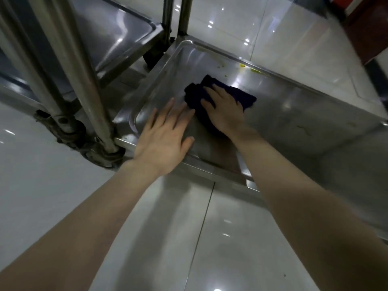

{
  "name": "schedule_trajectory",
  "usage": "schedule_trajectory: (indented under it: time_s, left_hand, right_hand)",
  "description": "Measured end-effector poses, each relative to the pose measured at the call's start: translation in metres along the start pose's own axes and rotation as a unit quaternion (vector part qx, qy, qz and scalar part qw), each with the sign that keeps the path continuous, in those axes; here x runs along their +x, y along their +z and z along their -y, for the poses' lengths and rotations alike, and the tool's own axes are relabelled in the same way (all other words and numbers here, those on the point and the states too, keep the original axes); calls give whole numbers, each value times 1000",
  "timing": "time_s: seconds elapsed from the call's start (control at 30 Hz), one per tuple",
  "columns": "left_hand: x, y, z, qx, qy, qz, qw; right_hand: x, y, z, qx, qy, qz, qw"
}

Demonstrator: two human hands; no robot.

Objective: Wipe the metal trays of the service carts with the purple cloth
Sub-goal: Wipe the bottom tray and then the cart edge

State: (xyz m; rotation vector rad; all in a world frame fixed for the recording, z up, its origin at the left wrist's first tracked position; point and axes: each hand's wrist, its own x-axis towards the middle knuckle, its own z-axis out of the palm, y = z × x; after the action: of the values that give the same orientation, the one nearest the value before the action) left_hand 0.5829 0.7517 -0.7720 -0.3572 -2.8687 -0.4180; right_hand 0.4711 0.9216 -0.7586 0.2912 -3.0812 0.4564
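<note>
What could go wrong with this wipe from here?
Yellow crumbs lie by the tray's far rim, beyond the purple cloth under the right hand; a stroke could miss them or push them onto the floor. The bare left hand at the tray's near corner may smudge the metal.

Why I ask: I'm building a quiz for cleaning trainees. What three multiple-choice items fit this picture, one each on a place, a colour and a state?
1. Where is the purple cloth?
A) on the floor tiles
B) in the metal tray
C) draped over a cart post

2. What colour are the crumbs at the tray's far rim?
A) red
B) blue
C) yellow

3. How is the left hand?
A) open, fingers straight
B) gripping a post
C) pinching the cloth

Answers: 1 B, the right hand presses it on the tray's bottom; 2 C, the specks are bright yellow; 3 A, its fingers lie straight and hold nothing.
</note>
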Motion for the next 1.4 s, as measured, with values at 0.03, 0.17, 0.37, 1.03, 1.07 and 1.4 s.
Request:
schedule_trajectory:
  time_s: [0.03,0.17,0.37,1.03,1.07,1.4]
  left_hand:
    - [0,-1,1,-5,6,3,1000]
    - [-2,-5,1,-16,38,24,999]
    - [-1,-2,3,-18,42,19,999]
    - [-4,-15,-13,81,74,66,992]
    - [-5,-17,-17,96,78,74,990]
    - [-18,-13,-104,31,28,80,996]
  right_hand:
    - [-21,-2,-2,0,-22,9,1000]
    - [-138,-19,-14,2,-61,19,998]
    - [-144,-22,-26,-14,-27,23,999]
    - [-152,-32,-76,-27,3,28,999]
    - [-126,-35,-83,-19,19,32,999]
    - [-120,-43,-115,2,-1,33,999]
